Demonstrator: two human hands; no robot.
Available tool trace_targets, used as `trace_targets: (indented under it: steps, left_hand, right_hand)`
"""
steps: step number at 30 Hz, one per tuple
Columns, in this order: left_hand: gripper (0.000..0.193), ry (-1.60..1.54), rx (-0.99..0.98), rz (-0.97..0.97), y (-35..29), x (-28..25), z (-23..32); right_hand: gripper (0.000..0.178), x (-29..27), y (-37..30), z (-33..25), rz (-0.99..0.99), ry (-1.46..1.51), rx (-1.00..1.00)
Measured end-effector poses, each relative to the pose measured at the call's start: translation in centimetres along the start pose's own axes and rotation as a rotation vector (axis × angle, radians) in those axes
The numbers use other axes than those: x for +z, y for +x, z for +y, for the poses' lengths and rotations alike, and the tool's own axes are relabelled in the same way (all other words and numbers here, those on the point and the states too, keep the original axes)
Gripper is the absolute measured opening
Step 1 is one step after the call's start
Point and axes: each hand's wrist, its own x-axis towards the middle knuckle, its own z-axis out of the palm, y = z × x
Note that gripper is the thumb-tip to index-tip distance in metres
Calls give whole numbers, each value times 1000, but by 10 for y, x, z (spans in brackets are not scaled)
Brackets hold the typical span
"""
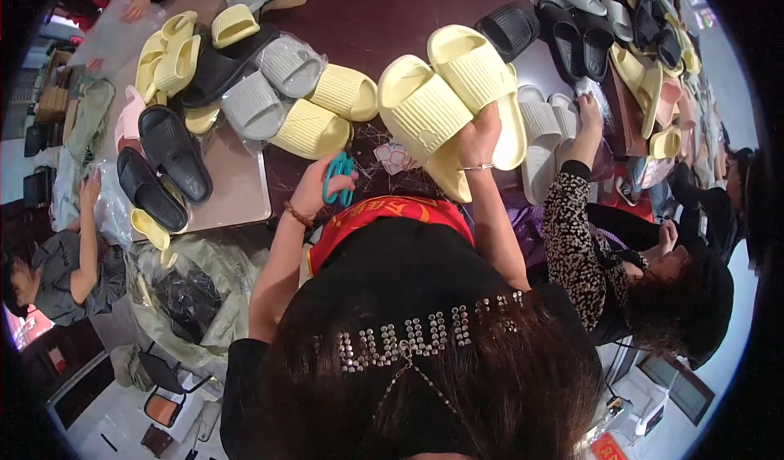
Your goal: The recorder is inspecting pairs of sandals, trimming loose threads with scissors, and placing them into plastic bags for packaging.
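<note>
A stack of pale yellow slippers (418,104) is held up over the table, gripped near its inner side by my right hand (480,137). At least two slippers show ribbed straps upward, with others tucked beneath. My left hand (309,192) is closed around teal-handled scissors (340,174) by the table's near edge; their blades are hard to make out. Just beyond that hand lies a pair of yellow slippers (314,129), next to grey slippers (253,104) in clear plastic. Small reddish-white tags (396,158) rest on the dark table (359,19) between my hands.
Black slippers (175,154) lie on a light board at left, above an open plastic-lined sack (192,296). A co-worker's hand (590,115) at right is near grey slippers (539,129). Another person (69,272) works at far left. More slippers crowd the back right.
</note>
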Motion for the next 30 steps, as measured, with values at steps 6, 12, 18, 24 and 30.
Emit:
trace_targets:
  steps: [6,12,18,24,30]
  left_hand:
    - [53,-307,31,-143,-2,-1,10]
    - [51,954,151,219,10,7,-15]
    - [48,1359,210,212,18,3,-69]
    - [50,1525,163,210,18,3,-72]
    - [45,1513,-68,140,19,8,-18]
  right_hand:
    - [22,-9,5,1,-77,-587,-122]
    - [18,-50,34,27,109,-487,-163]
    - [19,-87,52,28,256,269,221]
    - [25,-79,7,41,11,-169,189]
    - [25,-19,-9,-12,-203,-235,-40]
